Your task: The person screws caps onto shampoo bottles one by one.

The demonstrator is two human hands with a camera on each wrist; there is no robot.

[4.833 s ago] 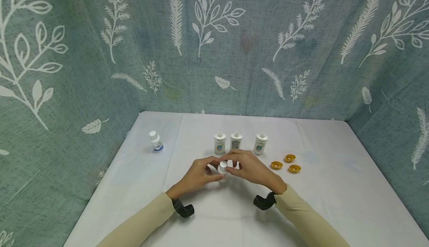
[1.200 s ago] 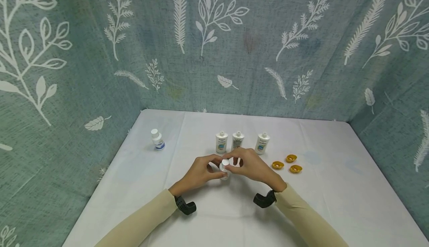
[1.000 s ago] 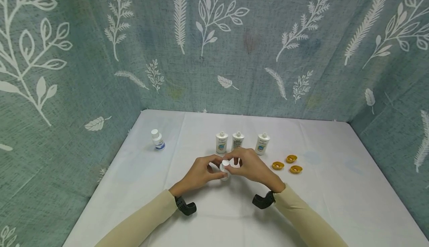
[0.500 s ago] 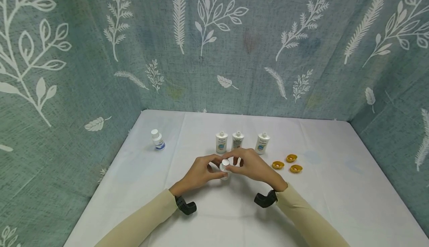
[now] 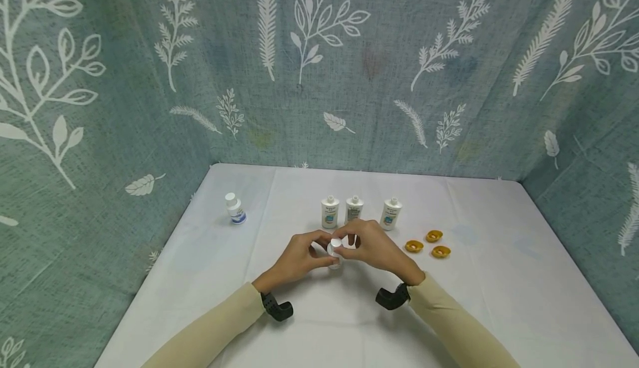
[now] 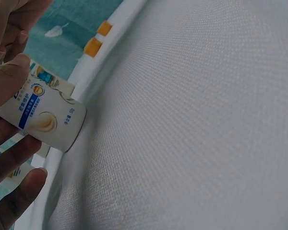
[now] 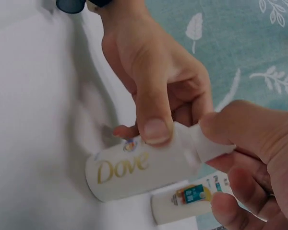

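Observation:
A white Dove bottle stands upright on the table in front of the person. My left hand grips its body, with the thumb on one side and fingers on the other. The bottle's white cap is pinched between the thumb and fingers of my right hand. In the left wrist view the printed lower part of the bottle shows, its base at the tablecloth. Whether the cap is loose or tight cannot be told.
Three white bottles without caps stand behind the hands. At the left is a white capped bottle with a blue label. Three small orange boat-shaped pieces lie to the right on the white tablecloth. Patterned green curtains surround the table.
Both hands stay on the same bottle and cap throughout. The right hand and wrist shift slightly about the cap. The head view has moved a little since the oldest frame.

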